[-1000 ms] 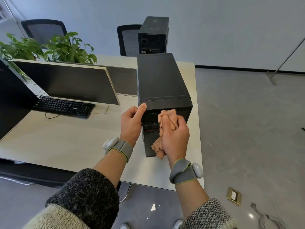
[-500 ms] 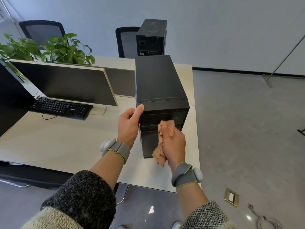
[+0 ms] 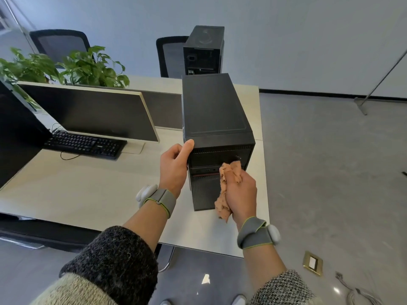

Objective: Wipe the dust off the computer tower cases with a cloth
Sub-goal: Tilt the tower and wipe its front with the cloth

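The right hand point(image 3: 241, 194) is gripping the cloth point(image 3: 229, 186) against the tower case point(image 3: 214, 119) front while the left hand point(image 3: 174, 168) is clasping its corner.

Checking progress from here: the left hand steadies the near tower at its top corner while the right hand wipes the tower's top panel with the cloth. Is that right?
Not quite. The head view shows the right hand pressing the cloth against the front panel of the near tower, not its top. The rest holds: the left hand steadies it at the top corner.
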Available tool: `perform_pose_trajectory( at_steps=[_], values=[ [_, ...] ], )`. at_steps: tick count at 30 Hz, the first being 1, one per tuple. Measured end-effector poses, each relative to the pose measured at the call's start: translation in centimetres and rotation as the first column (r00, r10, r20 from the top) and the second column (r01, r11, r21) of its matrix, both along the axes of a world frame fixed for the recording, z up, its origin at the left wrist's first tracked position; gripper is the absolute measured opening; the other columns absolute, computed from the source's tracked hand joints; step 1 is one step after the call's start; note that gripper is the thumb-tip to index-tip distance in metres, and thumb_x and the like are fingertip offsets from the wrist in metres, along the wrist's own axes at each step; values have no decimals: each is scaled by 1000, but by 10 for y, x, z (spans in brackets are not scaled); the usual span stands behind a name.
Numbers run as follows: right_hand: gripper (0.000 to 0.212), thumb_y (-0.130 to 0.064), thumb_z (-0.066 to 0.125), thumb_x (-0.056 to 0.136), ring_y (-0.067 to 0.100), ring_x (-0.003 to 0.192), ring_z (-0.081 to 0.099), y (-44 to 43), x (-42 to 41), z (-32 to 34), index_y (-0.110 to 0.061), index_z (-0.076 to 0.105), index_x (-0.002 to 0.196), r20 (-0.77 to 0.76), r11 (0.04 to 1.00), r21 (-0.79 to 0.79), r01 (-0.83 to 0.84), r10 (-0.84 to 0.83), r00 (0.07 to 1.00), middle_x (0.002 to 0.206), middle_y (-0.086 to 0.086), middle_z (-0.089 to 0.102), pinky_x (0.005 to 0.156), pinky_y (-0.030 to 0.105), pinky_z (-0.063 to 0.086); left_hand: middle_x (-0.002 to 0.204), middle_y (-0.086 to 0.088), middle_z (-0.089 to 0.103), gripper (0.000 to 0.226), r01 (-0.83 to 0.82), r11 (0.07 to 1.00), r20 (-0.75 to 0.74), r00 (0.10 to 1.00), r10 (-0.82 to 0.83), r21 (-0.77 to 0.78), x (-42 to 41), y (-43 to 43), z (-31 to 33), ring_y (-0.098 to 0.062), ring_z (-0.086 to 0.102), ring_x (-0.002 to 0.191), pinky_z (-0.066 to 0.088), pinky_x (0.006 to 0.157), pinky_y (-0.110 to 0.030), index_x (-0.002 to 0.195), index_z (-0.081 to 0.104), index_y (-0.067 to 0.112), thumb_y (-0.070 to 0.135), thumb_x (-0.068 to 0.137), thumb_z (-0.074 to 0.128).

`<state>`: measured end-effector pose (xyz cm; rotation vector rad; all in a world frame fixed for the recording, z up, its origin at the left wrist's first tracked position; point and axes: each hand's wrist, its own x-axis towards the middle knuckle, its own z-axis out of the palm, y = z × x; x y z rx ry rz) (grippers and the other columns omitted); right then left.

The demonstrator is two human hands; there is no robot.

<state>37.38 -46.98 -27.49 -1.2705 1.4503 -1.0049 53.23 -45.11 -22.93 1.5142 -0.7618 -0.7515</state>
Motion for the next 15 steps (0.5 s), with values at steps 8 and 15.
perform_pose_trajectory(
  at_steps=[8, 15],
  values=[
    [21, -41, 56, 108, 9, 92, 68, -8, 0, 19, -25, 69, 108, 3, 982, -180, 50, -50, 999, 97, -11, 71, 85, 30, 61, 96, -27, 63, 49, -5, 1000, -14, 1000, 4, -10, 1, -2, 1, -21, 62, 89, 58, 84, -44, 96, 65, -3, 45, 104, 56],
    [31, -43, 58, 107, 6, 72, 62, -8, -13, 34, -20, 67, 88, 14, 969, -235, 75, -74, 997, 76, -8, 64, 63, 18, 50, 98, -25, 65, 51, -15, 1000, -8, 1000, 15, 8, -2, 1, 5, -22, 64, 92, 59, 86, -47, 102, 67, -3, 47, 104, 55]
  ],
)
